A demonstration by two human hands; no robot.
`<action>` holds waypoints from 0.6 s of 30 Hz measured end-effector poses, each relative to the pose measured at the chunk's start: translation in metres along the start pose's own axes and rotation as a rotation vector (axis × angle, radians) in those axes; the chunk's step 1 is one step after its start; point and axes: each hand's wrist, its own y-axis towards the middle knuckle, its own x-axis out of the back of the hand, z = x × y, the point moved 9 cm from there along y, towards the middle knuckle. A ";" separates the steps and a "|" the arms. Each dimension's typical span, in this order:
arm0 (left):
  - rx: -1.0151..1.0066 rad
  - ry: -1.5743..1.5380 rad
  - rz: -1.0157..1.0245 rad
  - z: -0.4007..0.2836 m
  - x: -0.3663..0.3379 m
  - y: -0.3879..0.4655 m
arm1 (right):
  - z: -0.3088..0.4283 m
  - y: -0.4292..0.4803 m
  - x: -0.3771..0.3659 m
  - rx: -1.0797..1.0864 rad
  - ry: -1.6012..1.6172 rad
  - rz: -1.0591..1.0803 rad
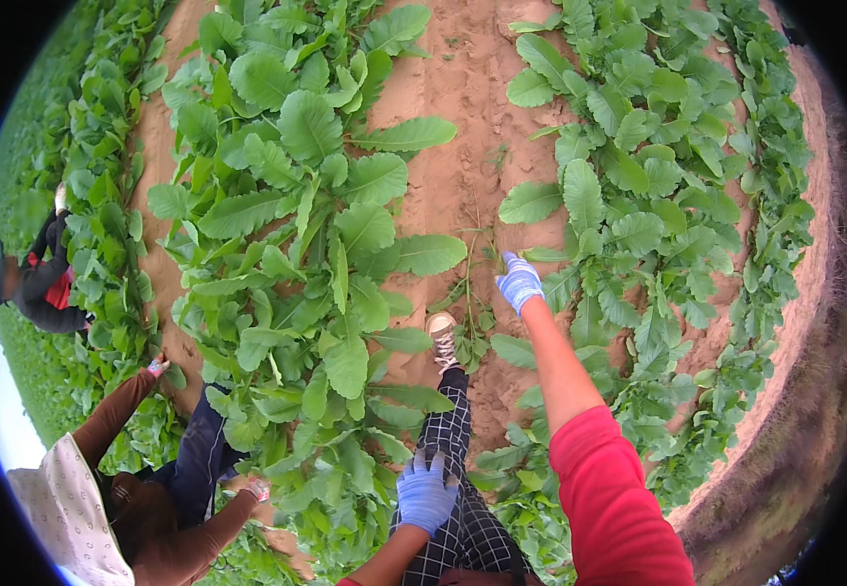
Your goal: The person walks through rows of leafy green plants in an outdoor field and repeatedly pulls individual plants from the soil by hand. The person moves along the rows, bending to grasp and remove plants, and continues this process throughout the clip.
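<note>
My right hand [519, 281], in a blue and white knit glove, reaches forward over the soil between two crop rows. Thin green weeds [495, 255] show at its fingertips, and its fingers look closed around some of them. My left hand [426, 492], gloved in blue, rests with fingers spread on my dark checked trousers [444, 432]. A pulled-looking weed with long stems [470, 293] lies on the soil beside my canvas shoe [442, 331]. Broad leaves of the left crop row [365, 227] hang over the soil near the shoe.
The right crop row [635, 234] runs along my right, with reddish soil [467, 88] between rows. A co-worker in brown sleeves [167, 535] bends at lower left. Another person in dark clothing [50, 293] works farther left. A dry grassy bank [819, 410] borders the field.
</note>
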 end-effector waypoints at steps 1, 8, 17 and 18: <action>0.005 -0.005 0.007 0.000 0.001 0.000 | 0.005 0.000 0.009 0.028 0.011 -0.044; 0.035 0.019 0.060 -0.011 0.007 0.011 | 0.025 -0.009 0.017 0.094 -0.025 0.017; 0.036 0.071 0.070 -0.011 0.022 0.015 | 0.009 -0.069 0.033 0.139 -0.139 0.151; 0.044 0.066 0.079 -0.009 0.022 0.015 | 0.005 -0.075 0.040 0.126 -0.126 0.140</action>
